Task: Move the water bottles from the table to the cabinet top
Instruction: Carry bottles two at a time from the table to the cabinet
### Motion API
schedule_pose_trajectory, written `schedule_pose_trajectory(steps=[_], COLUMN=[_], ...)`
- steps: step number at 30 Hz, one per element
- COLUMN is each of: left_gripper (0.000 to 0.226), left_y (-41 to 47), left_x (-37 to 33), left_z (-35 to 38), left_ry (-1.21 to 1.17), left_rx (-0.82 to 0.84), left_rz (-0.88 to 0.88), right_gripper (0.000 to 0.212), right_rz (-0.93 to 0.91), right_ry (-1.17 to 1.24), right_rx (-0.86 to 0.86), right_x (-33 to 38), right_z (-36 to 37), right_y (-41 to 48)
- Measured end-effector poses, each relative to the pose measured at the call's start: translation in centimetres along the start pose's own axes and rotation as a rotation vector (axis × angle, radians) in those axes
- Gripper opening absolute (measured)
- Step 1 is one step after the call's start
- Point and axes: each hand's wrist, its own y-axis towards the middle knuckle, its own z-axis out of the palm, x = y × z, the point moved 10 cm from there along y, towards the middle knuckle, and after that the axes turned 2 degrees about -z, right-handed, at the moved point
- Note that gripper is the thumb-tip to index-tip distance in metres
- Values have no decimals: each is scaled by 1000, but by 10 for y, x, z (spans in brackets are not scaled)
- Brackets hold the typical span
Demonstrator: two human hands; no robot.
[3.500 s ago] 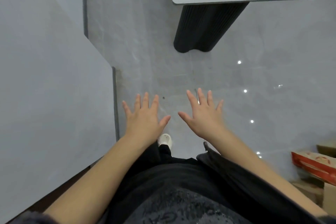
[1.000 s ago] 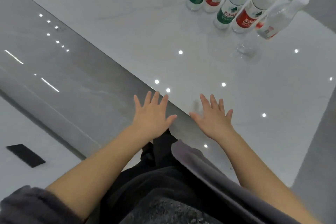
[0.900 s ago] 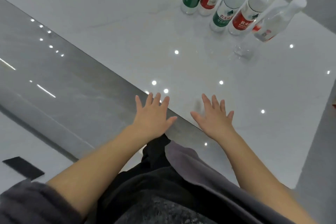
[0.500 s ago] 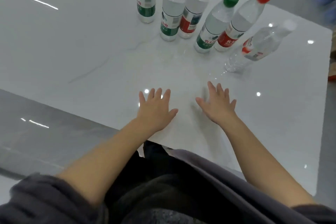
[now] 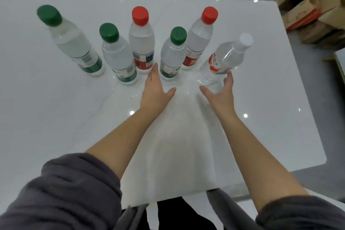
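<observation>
Several clear water bottles stand upright on the glossy white table [image 5: 56, 117]. Three have green caps: far left [image 5: 74, 43], second from left [image 5: 117, 56], and centre right [image 5: 172, 56]. Two have red caps [image 5: 141, 43] [image 5: 199, 41]. At the right end is a white-capped bottle [image 5: 224, 59]. My left hand [image 5: 155, 89] is open, fingertips just left of the centre-right green-capped bottle's base. My right hand [image 5: 221, 93] is open, fingers spread around the foot of the white-capped bottle; I cannot tell whether they touch it.
Cardboard boxes [image 5: 308, 11] are stacked on the floor beyond the table's far right corner. The table's right edge [image 5: 302, 99] lies close to my right hand. Grey floor shows behind the table.
My view has swung from the floor onto the table. Both open hands have moved forward from the table's near edge up to the bottles.
</observation>
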Motion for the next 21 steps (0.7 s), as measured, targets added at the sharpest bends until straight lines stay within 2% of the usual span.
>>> schedule_pose_trajectory(steps=[3,7,10,15,21], left_gripper=[93,68,59,66,52], left_y=[27,49,52,18,-44], left_x=[-8,-15,-13,6,31], left_z=[-2,-5,-7,-2,-3], left_ry=[-154,-280,-289,-244,-184], left_rx=[-6,-25,-32,91,178], left_rz=[74,111,119,107,124], right_gripper=[85,69,66,66,44], right_rz=[-31,-33,-13,23,98], right_ry=[192,289,261,234,272], right_rx=[-148,-254,-260,-220,-249], right_x=[9,11,4,-24,-51], right_z=[4,3,1,7,22], right_y=[21,38,32,-20,-101])
